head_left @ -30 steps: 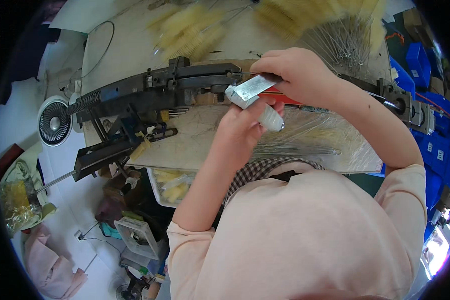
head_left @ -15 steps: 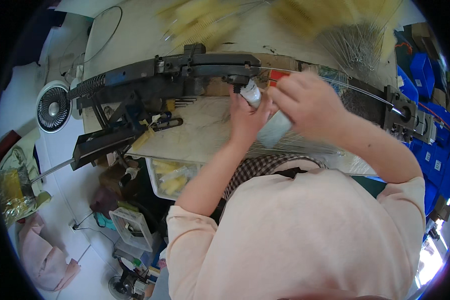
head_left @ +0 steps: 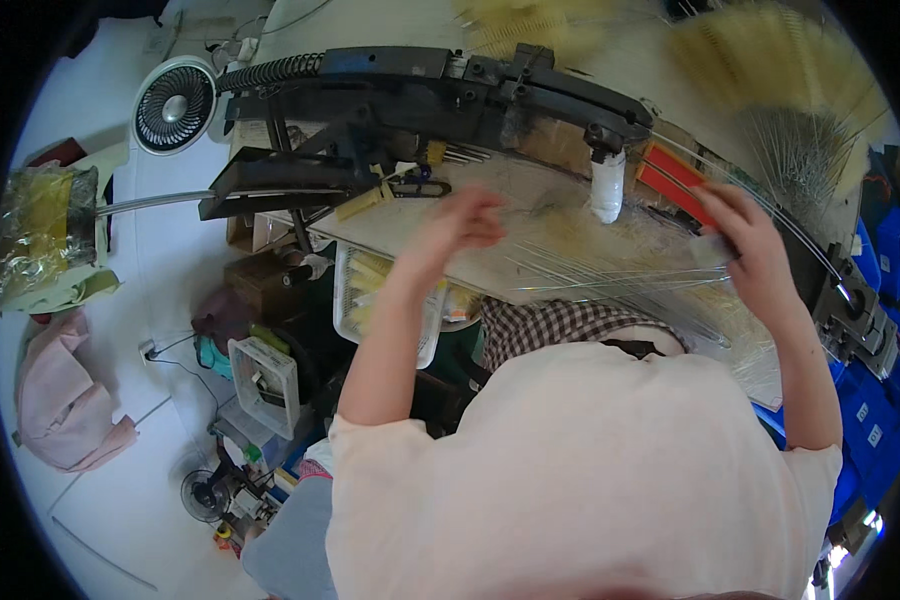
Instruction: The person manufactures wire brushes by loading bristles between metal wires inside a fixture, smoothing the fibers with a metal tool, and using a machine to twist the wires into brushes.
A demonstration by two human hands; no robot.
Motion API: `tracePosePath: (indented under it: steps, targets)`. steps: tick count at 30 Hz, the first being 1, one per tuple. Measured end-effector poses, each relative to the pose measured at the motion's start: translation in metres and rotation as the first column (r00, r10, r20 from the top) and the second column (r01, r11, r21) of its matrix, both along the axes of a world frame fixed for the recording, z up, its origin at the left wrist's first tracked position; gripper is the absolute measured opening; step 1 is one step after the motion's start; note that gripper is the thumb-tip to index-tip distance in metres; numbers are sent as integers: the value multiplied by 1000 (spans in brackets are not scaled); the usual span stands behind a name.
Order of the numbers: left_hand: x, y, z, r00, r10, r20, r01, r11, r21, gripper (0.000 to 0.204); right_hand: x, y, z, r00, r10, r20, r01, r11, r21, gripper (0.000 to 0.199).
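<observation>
My left hand point(head_left: 460, 228), somewhat blurred, is over the left part of the bench, its fingers loosely bent and apart with nothing visible in them. On the right, my right hand point(head_left: 755, 250) has its fingers curled round a small pale grey piece point(head_left: 712, 249), too blurred to name. Its fingertips are at the near end of a red, box-like thing point(head_left: 673, 180). Between my hands, a white-wrapped handle point(head_left: 607, 187) hangs down from the long black metal bench machine point(head_left: 390, 115). Thin metal wires point(head_left: 620, 285) lie loose on the bench below it.
Yellow bristle brushes with wire stems point(head_left: 780, 70) are bunched at the far right. A metal clamp block point(head_left: 855, 300) stands at the machine's right end, with blue bins point(head_left: 870, 420) beyond. At left are a white fan point(head_left: 175, 105) and a white basket point(head_left: 345, 300) below the bench edge.
My hands have come apart from the white-wrapped handle: the left moved left, the right moved right. The handle now hangs free. The whole view has shifted, with the bench sitting further right.
</observation>
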State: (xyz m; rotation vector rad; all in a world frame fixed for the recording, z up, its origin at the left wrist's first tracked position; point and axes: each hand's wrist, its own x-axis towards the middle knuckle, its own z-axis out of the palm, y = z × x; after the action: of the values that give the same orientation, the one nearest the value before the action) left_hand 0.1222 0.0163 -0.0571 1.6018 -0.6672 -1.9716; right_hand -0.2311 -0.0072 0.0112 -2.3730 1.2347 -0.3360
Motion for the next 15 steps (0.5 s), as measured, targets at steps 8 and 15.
tracePosePath:
  steps: [8,15]
  targets:
    - [48,50,9,644,765,-18,-756,633,-164,61,-31,-3,-34,925,-348,-150,359,932,51,51]
    - [43,58,-9,291,940,179,-646,331,-687,42,-27,0,-36,913,-377,-158,385,923,23,41]
